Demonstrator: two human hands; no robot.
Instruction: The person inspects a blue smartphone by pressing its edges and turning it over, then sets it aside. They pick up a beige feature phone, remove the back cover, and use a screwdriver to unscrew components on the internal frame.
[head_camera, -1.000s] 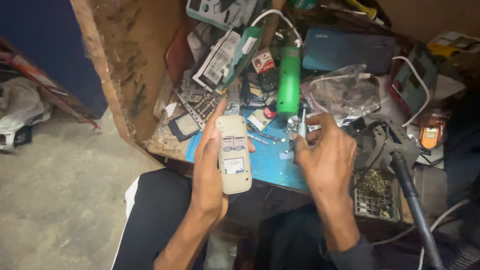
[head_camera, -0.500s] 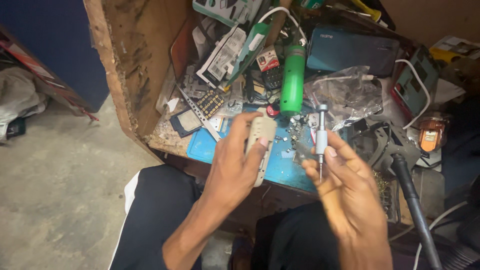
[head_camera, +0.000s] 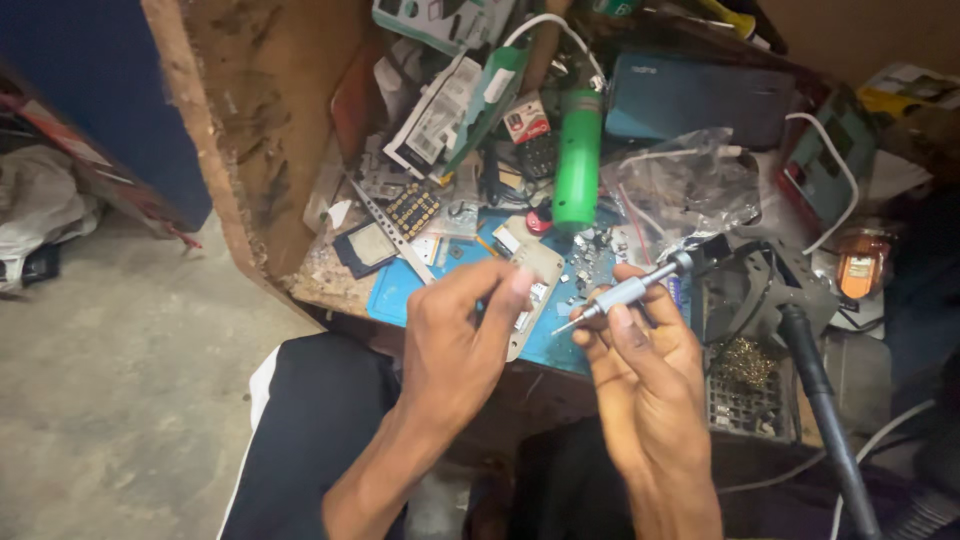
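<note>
The left hand (head_camera: 455, 335) hides most of the beige phone (head_camera: 535, 285)

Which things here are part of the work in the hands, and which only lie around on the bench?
In use:
- left hand holding the small beige phone body
- right hand holding the metal screwdriver

Lying about:
- green cylindrical tool
- clear plastic bag
- blue mat
- dark blue box
- keypad part
- orange device

small cream phone (head_camera: 535, 290) tilted on edge; slim silver screwdriver (head_camera: 625, 293) angled, tip toward it.
</note>
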